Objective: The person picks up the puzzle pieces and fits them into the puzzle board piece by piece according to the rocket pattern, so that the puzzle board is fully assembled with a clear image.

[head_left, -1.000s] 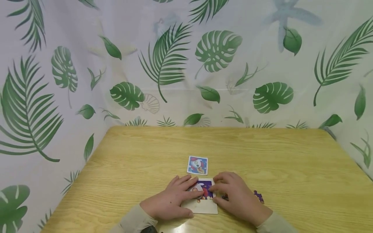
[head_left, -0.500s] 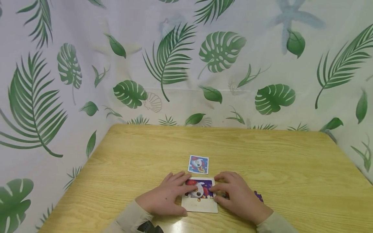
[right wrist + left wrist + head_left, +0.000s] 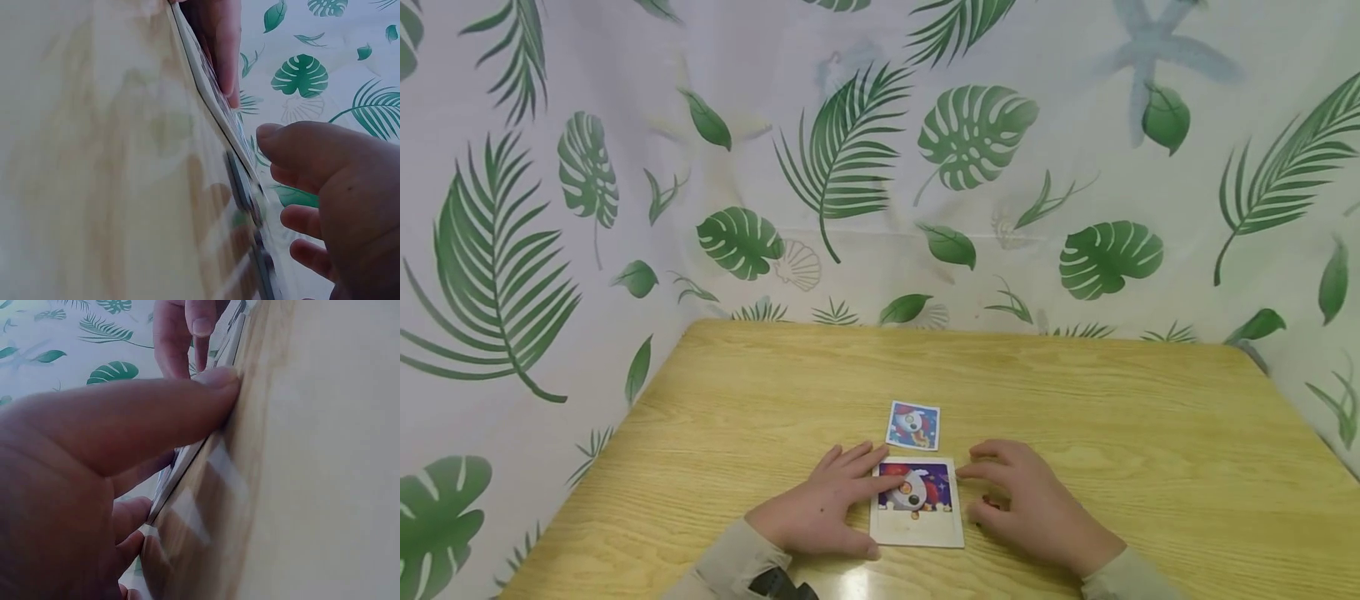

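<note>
A jigsaw puzzle in a white tray (image 3: 917,532) lies flat on the table, its upper part filled with a red, white and purple rocket picture. My left hand (image 3: 820,510) rests at the tray's left side with fingers spread, the index finger lying over the picture. Just off the right edge is my right hand (image 3: 1037,507), its fingers loosely bent and the thumb apart from them, nothing between them. Below that hand, in the right wrist view, loose puzzle pieces (image 3: 239,181) lie on the table; in the head view the hand mostly hides them.
A small picture card (image 3: 913,426) showing a similar rocket on blue lies just beyond the tray. The wooden table (image 3: 775,375) runs back to a white curtain (image 3: 880,275) printed with green leaves. A black strap (image 3: 781,583) is on the left wrist.
My right hand has drawn back from the picture to the right, uncovering its purple right side. The left hand has slid slightly left, showing more of the rocket. The head view has shifted a little.
</note>
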Motion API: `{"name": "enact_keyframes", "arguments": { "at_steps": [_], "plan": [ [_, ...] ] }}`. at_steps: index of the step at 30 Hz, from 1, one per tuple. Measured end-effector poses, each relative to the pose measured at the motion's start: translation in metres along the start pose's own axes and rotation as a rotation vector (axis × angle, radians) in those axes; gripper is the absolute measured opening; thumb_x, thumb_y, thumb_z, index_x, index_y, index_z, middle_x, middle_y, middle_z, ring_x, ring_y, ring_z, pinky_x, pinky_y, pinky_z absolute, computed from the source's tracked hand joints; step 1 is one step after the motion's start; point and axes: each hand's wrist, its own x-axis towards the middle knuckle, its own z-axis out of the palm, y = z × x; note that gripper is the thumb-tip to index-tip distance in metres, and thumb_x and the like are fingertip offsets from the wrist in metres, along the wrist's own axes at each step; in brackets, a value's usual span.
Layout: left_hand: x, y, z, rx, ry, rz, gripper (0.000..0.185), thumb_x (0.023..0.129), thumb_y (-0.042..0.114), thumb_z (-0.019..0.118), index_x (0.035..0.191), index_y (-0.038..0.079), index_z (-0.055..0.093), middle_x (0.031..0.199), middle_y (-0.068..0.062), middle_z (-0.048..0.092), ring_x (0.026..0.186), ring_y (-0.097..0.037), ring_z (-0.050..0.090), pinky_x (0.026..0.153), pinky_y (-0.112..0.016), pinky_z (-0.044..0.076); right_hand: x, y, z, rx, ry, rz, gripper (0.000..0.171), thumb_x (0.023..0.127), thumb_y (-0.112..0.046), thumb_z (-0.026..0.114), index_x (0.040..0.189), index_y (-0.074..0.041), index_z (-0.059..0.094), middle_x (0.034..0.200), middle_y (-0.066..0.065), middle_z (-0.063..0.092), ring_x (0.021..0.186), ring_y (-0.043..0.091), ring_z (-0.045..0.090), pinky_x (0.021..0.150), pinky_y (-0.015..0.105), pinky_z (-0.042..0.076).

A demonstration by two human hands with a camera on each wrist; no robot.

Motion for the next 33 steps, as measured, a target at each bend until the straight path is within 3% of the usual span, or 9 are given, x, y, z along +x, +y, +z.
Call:
{"name": "enact_keyframes", "arguments": {
  "at_steps": [10,18,26,33],
  "plan": [
    [0.001,0.0,0.0,0.005,-0.002,0.0,0.088,0.083,0.055,0.075,0.158,0.033,0.036,0.169,0.002,0.014,0.155,-0.025,0.005,0.121,-0.057,0.0,-0.03,0.021,-0.014,0.058,-0.064,0.104,0.033,0.085,-0.046,0.08,0.115,-0.035,0.073,0.138,-0.002,0.055,0.13,0.029,0.046,0.104,0.059,0.04],
    [0.001,-0.002,0.0,-0.003,0.0,0.0,0.088,0.084,0.056,0.074,0.159,0.033,0.035,0.169,0.003,0.014,0.155,-0.024,0.005,0.121,-0.057,-0.001,-0.029,0.016,-0.011,0.006,-0.058,0.091,0.03,0.083,-0.057,0.077,0.11,-0.045,0.072,0.137,-0.003,0.057,0.129,0.029,0.046,0.104,0.061,0.038],
    [0.0,-0.003,0.002,-0.012,0.009,0.009,0.088,0.083,0.054,0.075,0.159,0.034,0.035,0.169,0.003,0.014,0.155,-0.024,0.006,0.121,-0.057,0.001,-0.029,0.012,-0.01,-0.016,-0.014,0.048,0.022,0.084,-0.042,0.082,0.104,-0.045,0.074,0.132,-0.002,0.06,0.127,0.03,0.05,0.105,0.061,0.036],
    [0.0,-0.003,0.002,0.0,0.012,0.002,0.087,0.084,0.056,0.075,0.159,0.035,0.035,0.169,0.002,0.014,0.155,-0.025,0.006,0.121,-0.057,0.001,-0.028,0.009,-0.008,-0.025,0.026,-0.007,0.021,0.083,-0.031,0.085,0.101,-0.039,0.075,0.121,-0.01,0.061,0.116,0.02,0.053,0.098,0.052,0.045]
  ]
}}
